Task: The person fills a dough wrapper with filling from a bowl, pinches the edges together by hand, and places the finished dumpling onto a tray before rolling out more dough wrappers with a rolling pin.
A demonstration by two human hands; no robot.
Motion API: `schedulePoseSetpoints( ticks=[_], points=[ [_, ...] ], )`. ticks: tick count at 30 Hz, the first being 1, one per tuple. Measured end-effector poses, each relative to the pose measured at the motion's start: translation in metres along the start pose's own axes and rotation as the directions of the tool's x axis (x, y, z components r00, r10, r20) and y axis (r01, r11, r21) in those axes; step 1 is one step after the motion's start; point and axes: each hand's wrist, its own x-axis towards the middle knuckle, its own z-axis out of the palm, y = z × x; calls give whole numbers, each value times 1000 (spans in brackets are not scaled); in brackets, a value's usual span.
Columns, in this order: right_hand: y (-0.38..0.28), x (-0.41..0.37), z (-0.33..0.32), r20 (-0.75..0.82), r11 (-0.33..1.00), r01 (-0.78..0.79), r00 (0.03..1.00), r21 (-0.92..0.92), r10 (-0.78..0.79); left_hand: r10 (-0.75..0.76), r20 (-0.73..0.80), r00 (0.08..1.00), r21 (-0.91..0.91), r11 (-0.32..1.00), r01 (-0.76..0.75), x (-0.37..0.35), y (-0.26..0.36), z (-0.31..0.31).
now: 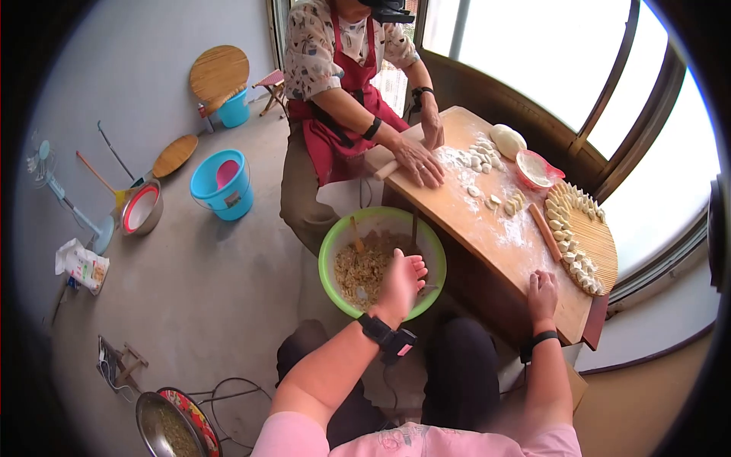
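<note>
My left hand (400, 282) hovers over a green bowl (332, 242) of chopped filling (364, 270), fingers stretched out, nothing visible in it. Chopsticks (355, 233) stick up from the filling. My right hand (542, 293) rests on the near edge of the floured wooden board (487, 228), holding nothing. On the board lie a small rolling pin (545, 232), flat wrappers (509, 204) and dough pieces (480, 157). Finished dumplings (569, 244) ring a round bamboo tray (601, 244).
Across the board a person in a red apron (343, 84) presses a rolling pin (387, 169) with both hands. A dough ball (506, 140) and pink flour bowl (534, 169) sit beyond. On the floor: blue bucket (221, 184), metal basin (142, 209), pot (164, 426), fan (46, 177).
</note>
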Motion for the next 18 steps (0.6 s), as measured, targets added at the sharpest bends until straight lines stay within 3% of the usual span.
schedulePoseSetpoints(
  ticks=[4, 8, 9, 10, 11, 12, 13, 18],
  points=[
    [3, 5, 13, -55, 995, 15, 998, -102, -21, 27, -21, 999, -42, 999, -28, -5, 18, -15],
    [-25, 3, 6, 6, 968, 38, 999, -249, -38, 48, -20, 999, -127, 991, -50, 4, 27, -32],
    [32, 7, 38, 39, 905, 141, 990, -401, -137, 49, -15, 999, -167, 985, -51, 8, 25, -37],
    [33, 6, 32, 109, 752, 342, 933, -564, -342, 20, -51, 999, -167, 986, -28, 5, 30, -32],
    [14, 6, 22, 121, 754, 299, 951, -585, -283, 15, -44, 999, -154, 988, -21, 7, 30, -32],
    [9, 6, 20, 21, 891, 196, 978, -410, -206, 10, -21, 1000, -181, 983, -13, 12, 27, -34],
    [-10, 5, 12, -40, 969, -11, 999, -246, 1, 13, -30, 999, -159, 987, -17, 9, 29, -28],
    [2, 6, 19, 6, 971, 8, 1000, -238, -6, -61, -11, 998, -226, 972, 57, -3, 32, -3]
  ],
)
